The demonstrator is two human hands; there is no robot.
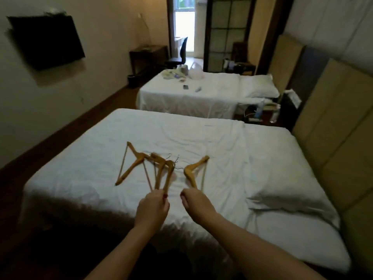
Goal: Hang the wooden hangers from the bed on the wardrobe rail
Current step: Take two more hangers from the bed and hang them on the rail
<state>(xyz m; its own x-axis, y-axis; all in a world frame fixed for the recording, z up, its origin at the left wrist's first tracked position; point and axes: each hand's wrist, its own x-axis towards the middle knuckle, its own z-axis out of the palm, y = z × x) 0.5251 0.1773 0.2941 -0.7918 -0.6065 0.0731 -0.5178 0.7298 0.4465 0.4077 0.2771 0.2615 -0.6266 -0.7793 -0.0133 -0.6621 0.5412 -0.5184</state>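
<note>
So the tan wooden hangers with thin wire hooks point(161, 166) are on the near white bed point(222, 150), left hand point(152, 207) pinching a few ends, right hand point(196, 202) gripping one; they're probably light and stiff, but tangly.

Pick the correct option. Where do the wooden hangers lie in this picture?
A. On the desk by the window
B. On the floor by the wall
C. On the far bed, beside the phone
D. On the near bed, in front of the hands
D: the wooden hangers lie on the near bed, with the left hand and right hand at their near ends.
</note>
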